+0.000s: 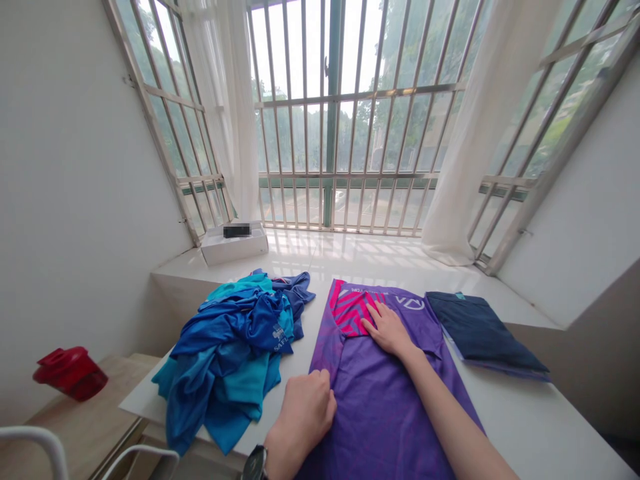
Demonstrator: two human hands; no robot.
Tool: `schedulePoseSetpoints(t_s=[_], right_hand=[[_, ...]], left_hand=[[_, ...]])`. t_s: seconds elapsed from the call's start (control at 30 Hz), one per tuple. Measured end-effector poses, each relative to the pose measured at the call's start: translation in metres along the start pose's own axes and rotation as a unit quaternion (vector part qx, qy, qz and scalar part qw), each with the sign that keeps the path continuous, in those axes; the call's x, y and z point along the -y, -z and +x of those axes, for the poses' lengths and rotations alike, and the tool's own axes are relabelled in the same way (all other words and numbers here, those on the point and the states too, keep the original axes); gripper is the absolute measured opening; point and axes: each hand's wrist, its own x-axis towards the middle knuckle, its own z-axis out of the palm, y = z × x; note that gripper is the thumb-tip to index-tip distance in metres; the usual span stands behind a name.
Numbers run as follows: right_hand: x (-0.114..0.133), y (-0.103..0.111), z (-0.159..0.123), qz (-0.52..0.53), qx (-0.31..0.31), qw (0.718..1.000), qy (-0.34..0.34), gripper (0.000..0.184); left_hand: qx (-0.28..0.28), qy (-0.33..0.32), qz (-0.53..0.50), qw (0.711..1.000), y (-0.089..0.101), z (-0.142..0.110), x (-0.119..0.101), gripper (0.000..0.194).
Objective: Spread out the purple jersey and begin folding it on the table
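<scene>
A purple shirt [385, 400] with a pink striped patch and white print lies spread on the white table in front of me. My right hand [389, 328] rests flat on its upper part, fingers apart, partly over the pink patch. At the shirt's left edge my left hand [309, 408] is closed, its fingers curled onto the purple cloth; a dark watch [255, 463] is on that wrist. To the left lies a crumpled heap of blue and teal shirts [230, 347]. A folded dark navy garment [483, 333] lies right of the purple shirt, with lighter purple cloth beneath it.
An open white box [235, 250] with a dark item in it stands on the window sill [345, 257]. A red lidded container [71, 375] is on a wooden surface at the left. White tubular rails [35, 437] show at the lower left. Barred windows and white curtains [467, 167] rise behind.
</scene>
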Motion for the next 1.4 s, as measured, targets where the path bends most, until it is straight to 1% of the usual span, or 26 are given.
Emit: schedulePoseSetpoints(t_s=[0.17,0.2,0.33,0.4,0.5,0.57,0.63,0.7,0.77,0.83,0.9,0.97,1.07,1.2,1.4], right_hand=[[0.001,0.002,-0.001,0.006,0.005,1.000,0.000,0.070],[0.001,0.003,-0.001,0.007,0.006,1.000,0.000,0.070],[0.003,0.005,-0.003,0.013,0.010,1.000,-0.003,0.069],[0.004,0.006,-0.004,0.018,0.010,1.000,-0.006,0.068],[0.005,0.007,-0.004,0.026,0.003,1.000,-0.009,0.067],[0.005,0.007,-0.005,0.030,-0.001,1.000,-0.009,0.068],[0.006,0.007,-0.005,0.034,-0.003,0.999,-0.009,0.070],[0.007,0.008,-0.006,0.038,-0.001,0.999,-0.010,0.071],[0.007,0.010,-0.007,0.041,0.001,0.999,-0.013,0.071],[0.008,0.012,-0.008,0.044,0.002,0.999,-0.015,0.072],[0.008,0.013,-0.009,0.049,0.000,0.999,-0.015,0.072],[0.008,0.013,-0.010,0.055,-0.006,0.998,-0.011,0.072],[0.007,0.011,-0.010,0.062,-0.015,0.998,-0.009,0.072],[0.007,0.010,-0.011,0.064,-0.020,0.998,-0.011,0.071],[0.007,0.011,-0.011,0.061,-0.021,0.998,-0.014,0.070]], left_hand=[[-0.040,0.000,-0.036,0.999,0.001,0.001,0.006,0.018],[-0.037,-0.007,-0.043,0.998,0.002,0.001,0.007,0.018],[0.007,-0.063,-0.053,0.997,0.010,0.011,0.016,0.022],[-0.003,-0.077,-0.039,0.996,0.016,0.023,0.020,0.025],[-0.040,-0.121,-0.003,0.992,0.023,0.053,0.024,0.024],[-0.057,-0.159,0.015,0.985,0.024,0.082,0.025,0.023],[-0.068,-0.174,0.027,0.982,0.022,0.117,0.024,0.024],[-0.069,-0.162,0.036,0.984,0.018,0.154,0.022,0.027],[-0.076,-0.136,0.035,0.987,0.014,0.188,0.021,0.031],[-0.084,-0.120,0.032,0.989,0.013,0.217,0.022,0.035],[-0.088,-0.115,0.031,0.989,0.013,0.241,0.025,0.038],[-0.087,-0.116,0.035,0.989,0.012,0.258,0.028,0.039],[-0.076,-0.117,0.045,0.989,0.009,0.276,0.033,0.037],[-0.071,-0.099,0.055,0.991,0.007,0.293,0.043,0.036],[-0.050,-0.051,0.060,0.996,0.014,0.312,0.067,0.034]])
